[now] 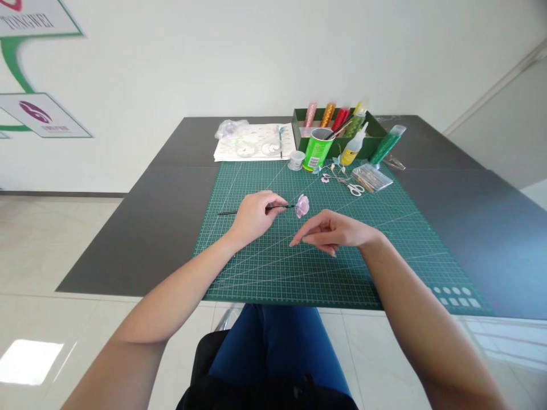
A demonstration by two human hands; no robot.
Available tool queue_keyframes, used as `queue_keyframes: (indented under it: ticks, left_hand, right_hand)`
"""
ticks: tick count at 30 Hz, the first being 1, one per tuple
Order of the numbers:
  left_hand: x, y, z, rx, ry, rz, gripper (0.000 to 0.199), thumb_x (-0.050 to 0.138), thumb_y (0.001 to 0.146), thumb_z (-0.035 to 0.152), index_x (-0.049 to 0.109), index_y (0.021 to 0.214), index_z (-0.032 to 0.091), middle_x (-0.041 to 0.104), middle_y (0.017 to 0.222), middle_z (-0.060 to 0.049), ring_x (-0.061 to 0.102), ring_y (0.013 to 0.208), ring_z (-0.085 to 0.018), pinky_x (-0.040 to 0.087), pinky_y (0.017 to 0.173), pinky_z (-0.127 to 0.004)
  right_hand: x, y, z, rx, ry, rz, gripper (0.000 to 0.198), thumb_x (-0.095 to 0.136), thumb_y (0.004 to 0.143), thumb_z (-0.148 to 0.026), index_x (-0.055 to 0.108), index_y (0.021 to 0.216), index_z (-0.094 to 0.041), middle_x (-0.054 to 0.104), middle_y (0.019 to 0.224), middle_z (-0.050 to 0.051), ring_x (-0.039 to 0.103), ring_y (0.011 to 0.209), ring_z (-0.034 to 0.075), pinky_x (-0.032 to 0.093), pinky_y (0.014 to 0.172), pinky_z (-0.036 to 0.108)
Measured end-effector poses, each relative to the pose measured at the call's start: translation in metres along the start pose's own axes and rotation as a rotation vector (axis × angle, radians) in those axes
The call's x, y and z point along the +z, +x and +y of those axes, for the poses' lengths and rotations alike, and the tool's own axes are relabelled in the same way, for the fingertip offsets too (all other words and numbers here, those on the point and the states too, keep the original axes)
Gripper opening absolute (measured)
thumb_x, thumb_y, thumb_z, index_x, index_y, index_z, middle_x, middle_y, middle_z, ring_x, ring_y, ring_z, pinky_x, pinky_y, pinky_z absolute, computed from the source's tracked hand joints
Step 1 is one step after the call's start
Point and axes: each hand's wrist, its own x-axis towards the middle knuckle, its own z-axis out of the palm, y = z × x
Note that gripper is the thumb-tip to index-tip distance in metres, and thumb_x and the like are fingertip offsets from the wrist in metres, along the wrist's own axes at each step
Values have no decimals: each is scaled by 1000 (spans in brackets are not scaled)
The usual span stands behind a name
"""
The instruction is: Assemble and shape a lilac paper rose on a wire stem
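Note:
My left hand [258,213] pinches a thin dark stick [228,213], perhaps a brush, lying level across the fingers. A pale purple flower [302,206] with thin, glossy petals sits at its right end, just past my fingertips. To the right and slightly nearer me, my right hand [327,230] hovers low over the green cutting mat [277,279]. Its index finger reaches down to the left, the other fingers are loosely bent, and nothing shows between them. The flower and my right hand are a small gap apart.
White-handled scissors [355,189], a clear case [372,177], a green can [318,149], a glue bottle [352,149] and a small white tub [296,160] stand at the mat's back. Behind are a green box [376,134] with colored tubes and white sheets [256,132].

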Motion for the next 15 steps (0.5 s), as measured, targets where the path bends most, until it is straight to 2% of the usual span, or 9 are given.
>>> queue_keyframes:
  ticks: [7, 12, 15]
  left_hand:
    - [1, 0, -3, 73, 36, -60, 9, 76, 92, 12, 80, 92, 20, 79, 87, -3, 69, 77, -16, 49, 71, -29]
    - [1, -2, -3, 154, 36, -135, 13, 73, 94, 9, 80, 96, 19, 79, 88, -3, 70, 76, -16, 47, 68, -27]
    - [1, -3, -2, 177, 32, -161, 14, 71, 95, 9, 80, 97, 19, 79, 87, -2, 71, 77, -16, 48, 69, -27]
  right_hand:
    - [-1, -5, -7, -55, 32, 47, 33, 73, 98, -38, 79, 116, -11, 50, 49, -8, 44, 39, 6, 33, 38, 18]
    - [-3, -7, -5, -153, 71, 113, 35, 74, 97, -37, 76, 121, -11, 50, 48, -10, 38, 35, 5, 27, 35, 19]
    - [-3, -8, -4, -197, 135, 190, 31, 75, 95, -35, 76, 117, -13, 52, 48, -10, 33, 34, 4, 21, 34, 21]
